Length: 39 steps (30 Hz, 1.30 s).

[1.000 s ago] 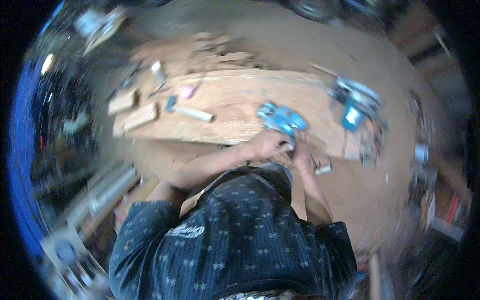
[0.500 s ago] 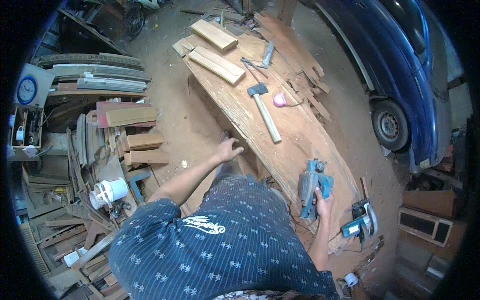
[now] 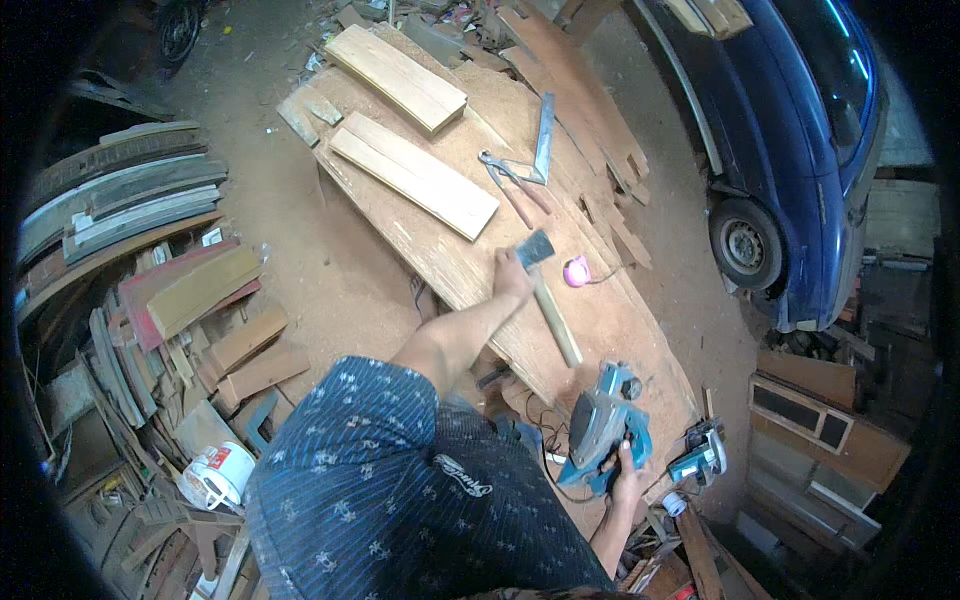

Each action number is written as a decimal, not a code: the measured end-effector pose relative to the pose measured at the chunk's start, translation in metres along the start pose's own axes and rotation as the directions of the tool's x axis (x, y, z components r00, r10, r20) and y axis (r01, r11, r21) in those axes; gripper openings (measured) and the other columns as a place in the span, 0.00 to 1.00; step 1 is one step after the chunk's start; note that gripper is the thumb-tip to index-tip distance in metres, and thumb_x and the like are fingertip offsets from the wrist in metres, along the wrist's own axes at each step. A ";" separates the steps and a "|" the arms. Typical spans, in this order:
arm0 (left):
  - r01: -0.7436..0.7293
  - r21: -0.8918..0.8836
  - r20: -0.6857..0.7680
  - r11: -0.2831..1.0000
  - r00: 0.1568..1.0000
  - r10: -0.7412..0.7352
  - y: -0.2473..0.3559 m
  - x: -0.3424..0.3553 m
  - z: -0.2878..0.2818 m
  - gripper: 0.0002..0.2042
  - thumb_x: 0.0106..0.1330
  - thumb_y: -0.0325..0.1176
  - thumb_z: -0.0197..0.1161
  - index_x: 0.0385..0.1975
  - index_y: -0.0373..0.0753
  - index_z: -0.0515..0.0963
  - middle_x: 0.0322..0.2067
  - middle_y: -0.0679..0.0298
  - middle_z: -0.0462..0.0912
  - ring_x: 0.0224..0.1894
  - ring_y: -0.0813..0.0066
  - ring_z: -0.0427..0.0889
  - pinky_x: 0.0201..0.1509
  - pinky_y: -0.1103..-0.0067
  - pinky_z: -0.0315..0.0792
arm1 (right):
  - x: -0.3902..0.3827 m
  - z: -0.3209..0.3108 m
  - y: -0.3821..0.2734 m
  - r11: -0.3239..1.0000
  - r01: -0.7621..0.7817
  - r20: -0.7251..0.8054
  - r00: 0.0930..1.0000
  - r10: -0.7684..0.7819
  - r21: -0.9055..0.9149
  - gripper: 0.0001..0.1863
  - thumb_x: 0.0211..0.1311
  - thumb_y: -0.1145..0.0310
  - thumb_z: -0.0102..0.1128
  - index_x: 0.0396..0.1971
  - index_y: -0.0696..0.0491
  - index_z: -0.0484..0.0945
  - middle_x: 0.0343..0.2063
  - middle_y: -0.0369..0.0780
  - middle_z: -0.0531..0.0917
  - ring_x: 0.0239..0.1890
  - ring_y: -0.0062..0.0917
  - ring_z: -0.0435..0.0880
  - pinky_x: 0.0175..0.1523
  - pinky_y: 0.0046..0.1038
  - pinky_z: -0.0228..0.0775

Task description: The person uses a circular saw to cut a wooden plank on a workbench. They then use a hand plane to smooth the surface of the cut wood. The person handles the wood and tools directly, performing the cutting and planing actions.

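My left hand (image 3: 511,277) reaches over the workbench with its fingers closed at the head of a hatchet (image 3: 557,322). The hatchet's pale wooden handle points back toward me across the bench. In my right hand (image 3: 627,478) is a blue-green electric planer (image 3: 598,425), gripped by its rear handle at the bench's near end. A pink tape measure (image 3: 577,271) lies just right of the hatchet head. Beyond it are pincers (image 3: 515,188) with reddish handles and a metal try square (image 3: 544,140).
Two pale boards (image 3: 415,175) (image 3: 395,78) lie at the far end of the dusty wooden bench (image 3: 620,330). A circular saw (image 3: 697,456) sits at its near right corner. Scrap lumber (image 3: 205,290) and a white bucket (image 3: 222,472) stand left. A blue car (image 3: 770,150) is parked right.
My left hand has moved from beside the bench to the hatchet head and closed there. The planer, still in my right hand, has turned and shifted nearer me. The whole view has shifted.
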<state>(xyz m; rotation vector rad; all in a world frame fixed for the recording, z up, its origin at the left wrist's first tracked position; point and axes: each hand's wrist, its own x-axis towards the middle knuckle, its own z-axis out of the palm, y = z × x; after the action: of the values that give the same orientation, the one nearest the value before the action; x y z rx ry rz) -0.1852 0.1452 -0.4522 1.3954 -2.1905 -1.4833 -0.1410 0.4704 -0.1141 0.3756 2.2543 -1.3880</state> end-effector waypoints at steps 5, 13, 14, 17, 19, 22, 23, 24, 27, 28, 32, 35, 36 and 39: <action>-0.196 0.086 0.414 0.977 0.899 0.144 0.011 -0.008 -0.022 0.32 0.63 0.53 0.67 0.62 0.37 0.73 0.63 0.47 0.71 0.69 0.48 0.65 0.74 0.53 0.59 | 0.002 0.036 -0.016 0.992 -0.108 -0.021 0.994 0.107 -0.060 0.13 0.67 0.65 0.70 0.41 0.57 0.78 0.24 0.36 0.79 0.20 0.19 0.76 0.26 0.24 0.70; -0.331 0.741 0.281 0.584 0.943 0.178 -0.021 0.105 -0.171 0.49 0.58 0.66 0.66 0.78 0.54 0.56 0.79 0.54 0.47 0.81 0.46 0.38 0.77 0.36 0.29 | 0.020 0.101 -0.056 0.990 -0.022 0.063 0.998 0.031 -0.136 0.14 0.68 0.62 0.69 0.32 0.56 0.77 0.21 0.36 0.80 0.19 0.22 0.77 0.28 0.26 0.70; -0.318 0.707 0.269 0.632 0.947 0.175 -0.025 0.102 -0.178 0.47 0.57 0.66 0.66 0.76 0.54 0.59 0.79 0.55 0.49 0.81 0.46 0.38 0.75 0.33 0.29 | 0.021 0.109 -0.059 0.983 -0.023 0.063 0.997 0.035 -0.181 0.13 0.68 0.61 0.69 0.33 0.55 0.78 0.23 0.37 0.81 0.21 0.22 0.78 0.28 0.25 0.70; -0.285 0.643 0.267 0.711 0.953 0.140 -0.048 0.077 -0.204 0.45 0.55 0.61 0.69 0.74 0.54 0.63 0.78 0.56 0.51 0.81 0.47 0.39 0.75 0.33 0.30 | 0.023 0.124 -0.069 0.962 0.047 0.135 0.991 -0.011 -0.269 0.13 0.68 0.60 0.69 0.35 0.55 0.79 0.24 0.37 0.82 0.22 0.22 0.79 0.29 0.25 0.71; -0.358 0.667 0.291 0.653 0.932 0.215 -0.062 0.063 -0.219 0.43 0.50 0.52 0.74 0.70 0.52 0.68 0.76 0.56 0.55 0.81 0.45 0.41 0.75 0.31 0.36 | 0.025 0.128 -0.072 0.948 0.122 0.212 0.976 -0.059 -0.295 0.13 0.68 0.59 0.69 0.36 0.54 0.80 0.25 0.36 0.82 0.23 0.21 0.79 0.31 0.26 0.71; -0.366 0.614 0.332 0.699 0.924 0.192 -0.077 0.042 -0.233 0.45 0.49 0.42 0.77 0.72 0.52 0.64 0.78 0.56 0.50 0.81 0.48 0.41 0.76 0.34 0.39 | 0.036 0.128 -0.068 0.896 0.261 0.336 0.932 -0.137 -0.360 0.16 0.69 0.55 0.67 0.37 0.55 0.79 0.24 0.35 0.81 0.22 0.20 0.78 0.30 0.25 0.70; -0.341 0.650 0.334 0.679 0.931 0.148 -0.080 0.035 -0.237 0.46 0.51 0.42 0.77 0.73 0.52 0.63 0.78 0.56 0.49 0.81 0.48 0.41 0.77 0.35 0.39 | 0.043 0.129 -0.065 0.912 0.256 0.398 0.910 -0.116 -0.319 0.17 0.70 0.55 0.66 0.37 0.55 0.79 0.24 0.35 0.81 0.23 0.19 0.78 0.29 0.25 0.70; -0.341 0.661 0.333 0.668 0.932 0.147 -0.084 0.030 -0.241 0.46 0.52 0.41 0.77 0.74 0.52 0.61 0.79 0.55 0.48 0.81 0.49 0.42 0.77 0.36 0.40 | 0.051 0.132 -0.059 0.929 0.244 0.456 0.885 -0.096 -0.278 0.17 0.71 0.54 0.65 0.38 0.55 0.79 0.24 0.34 0.80 0.23 0.18 0.77 0.29 0.24 0.69; -0.208 0.604 0.107 0.770 0.978 0.180 -0.093 0.005 -0.239 0.47 0.57 0.40 0.75 0.77 0.50 0.57 0.78 0.50 0.46 0.80 0.47 0.45 0.79 0.46 0.47 | 0.083 0.152 -0.037 0.944 0.299 0.642 0.753 -0.144 -0.139 0.20 0.77 0.51 0.56 0.37 0.55 0.78 0.22 0.34 0.78 0.22 0.17 0.75 0.27 0.25 0.67; -0.149 0.515 -0.022 0.844 0.982 0.187 -0.098 -0.006 -0.235 0.47 0.57 0.41 0.75 0.77 0.48 0.57 0.78 0.49 0.46 0.80 0.46 0.45 0.79 0.48 0.48 | 0.091 0.163 -0.026 0.950 0.280 0.671 0.732 -0.117 -0.139 0.19 0.78 0.52 0.55 0.37 0.55 0.78 0.22 0.34 0.77 0.21 0.17 0.75 0.27 0.25 0.67; 0.023 0.228 -0.262 0.973 0.964 0.039 -0.144 -0.073 -0.221 0.40 0.60 0.46 0.72 0.71 0.37 0.65 0.75 0.42 0.55 0.76 0.43 0.58 0.78 0.61 0.57 | 0.106 0.213 0.001 0.930 0.343 0.712 0.685 -0.153 -0.131 0.19 0.79 0.54 0.53 0.37 0.55 0.78 0.20 0.33 0.77 0.20 0.16 0.74 0.26 0.22 0.66; 0.229 0.223 -0.168 0.948 0.967 -0.194 -0.204 -0.129 -0.224 0.35 0.65 0.51 0.66 0.66 0.34 0.72 0.68 0.40 0.69 0.72 0.45 0.66 0.75 0.64 0.62 | 0.106 0.257 0.011 0.916 0.381 0.733 0.658 -0.172 -0.127 0.19 0.78 0.53 0.54 0.38 0.55 0.80 0.21 0.33 0.78 0.19 0.15 0.74 0.24 0.22 0.65; 0.271 -0.035 -0.197 0.962 0.942 -0.273 -0.225 -0.158 -0.224 0.31 0.65 0.52 0.65 0.60 0.33 0.77 0.61 0.41 0.77 0.69 0.47 0.70 0.71 0.64 0.66 | 0.106 0.271 0.015 0.942 0.301 0.723 0.683 -0.104 -0.149 0.20 0.77 0.51 0.55 0.38 0.55 0.80 0.21 0.33 0.79 0.19 0.15 0.75 0.23 0.23 0.65; 0.580 -0.074 -0.021 0.811 0.812 -0.583 -0.286 -0.243 -0.230 0.27 0.67 0.51 0.61 0.54 0.31 0.80 0.57 0.42 0.81 0.62 0.50 0.78 0.65 0.64 0.70 | 0.114 0.319 0.028 0.877 0.459 0.760 0.619 -0.200 -0.143 0.23 0.76 0.46 0.54 0.39 0.54 0.79 0.21 0.34 0.78 0.18 0.15 0.74 0.19 0.23 0.66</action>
<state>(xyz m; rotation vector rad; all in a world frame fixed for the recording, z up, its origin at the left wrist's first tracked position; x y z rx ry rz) 0.2541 0.1558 -0.4789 2.1859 -1.7354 -1.6444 -0.1482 0.1975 -0.3171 -0.6633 1.8294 -1.0084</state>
